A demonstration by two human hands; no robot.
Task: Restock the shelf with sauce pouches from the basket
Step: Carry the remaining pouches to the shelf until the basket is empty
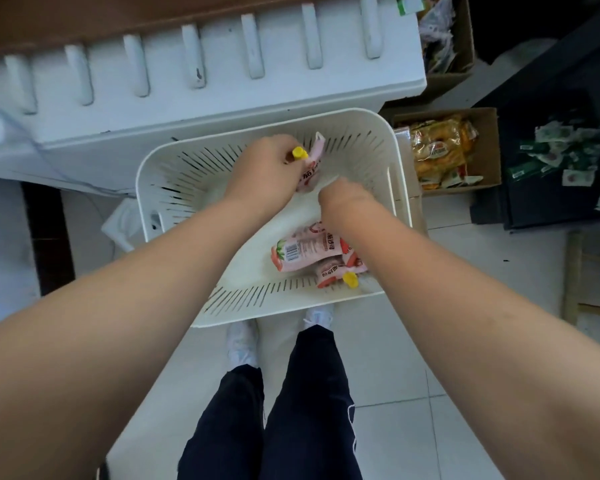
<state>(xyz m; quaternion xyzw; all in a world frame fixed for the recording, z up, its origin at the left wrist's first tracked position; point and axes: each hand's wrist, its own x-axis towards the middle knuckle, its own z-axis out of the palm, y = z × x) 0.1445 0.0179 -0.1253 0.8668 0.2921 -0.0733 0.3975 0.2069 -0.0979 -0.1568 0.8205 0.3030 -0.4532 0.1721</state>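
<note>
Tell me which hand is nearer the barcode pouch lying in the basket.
Right. The right hand is just above the barcode pouch; the left hand is farther up, holding another pouch.

A white slotted basket [392,161] on the floor holds two pink yellow-capped sauce pouches [309,252] lying flat near its near right corner, while a third pouch [313,159] is lifted above its far side.

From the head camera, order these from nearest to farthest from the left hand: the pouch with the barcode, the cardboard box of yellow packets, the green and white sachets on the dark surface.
Measured from the left hand:
1. Pouch with the barcode, lying in the basket, toward the person.
2. Cardboard box of yellow packets, on the floor right of the basket.
3. Green and white sachets, far right on the dark surface.
</note>
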